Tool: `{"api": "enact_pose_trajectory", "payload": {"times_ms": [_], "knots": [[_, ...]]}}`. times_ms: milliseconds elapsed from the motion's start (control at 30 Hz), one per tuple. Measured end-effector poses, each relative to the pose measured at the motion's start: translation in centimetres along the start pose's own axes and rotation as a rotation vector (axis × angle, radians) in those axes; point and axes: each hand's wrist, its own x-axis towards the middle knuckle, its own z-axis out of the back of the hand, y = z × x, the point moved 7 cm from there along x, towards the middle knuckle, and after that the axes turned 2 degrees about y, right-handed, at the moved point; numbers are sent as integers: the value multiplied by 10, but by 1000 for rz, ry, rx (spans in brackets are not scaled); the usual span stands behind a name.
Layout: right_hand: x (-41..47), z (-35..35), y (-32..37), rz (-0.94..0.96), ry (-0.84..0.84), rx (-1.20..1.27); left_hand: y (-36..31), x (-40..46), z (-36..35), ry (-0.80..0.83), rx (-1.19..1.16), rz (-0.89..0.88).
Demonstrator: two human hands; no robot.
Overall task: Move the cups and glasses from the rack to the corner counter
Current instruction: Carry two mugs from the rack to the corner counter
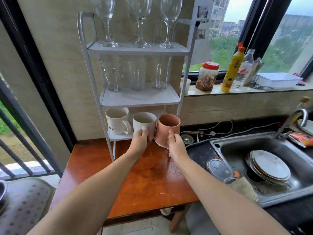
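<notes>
Mugs fill both hands at the foot of the white rack (184,65): the left hand (141,141) is wrapped around a cream mug (144,122), thumb up its near wall, and the right hand (176,146) is wrapped around a terracotta-pink mug (168,128), which tilts toward the left one so the two sides touch or nearly touch. Whether either mug's base rests on the lowest shelf cannot be told, since the hands cover the bases. Just beyond the left hand a second white mug with a handle (117,120) stands on that bottom shelf, its lower edge hidden behind the rack post. Above the hands, the middle shelf carries clear tumblers (159,73) and a handled glass mug (111,73); their outlines blur into one another, so the count is unsure. Higher still, wine glasses (169,22) stand on the top shelf, their bowls cut off by the frame edge. Below both wrists lies the scuffed orange-brown wooden counter (147,180). To the right of the right hand, a thin cord (220,126) trails over the dark worktop, and further right a steel sink (237,150) holds a stack of plates (269,165). Beyond it, on the window sill, stand a red-lidded jar (207,76) and a yellow squeeze bottle (232,68). A faucet (294,122) arches at the sink's far corner, blurred.
</notes>
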Motion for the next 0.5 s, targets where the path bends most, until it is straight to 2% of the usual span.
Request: {"api": "enact_pose_trajectory", "payload": {"times_ms": [167,500], "knots": [[-22,33,-13,32,-65,-70,1,-25,-20,37,17,-17],[-90,142,-46,35,-178,50,0,-107,-114,129,92,-51]]}}
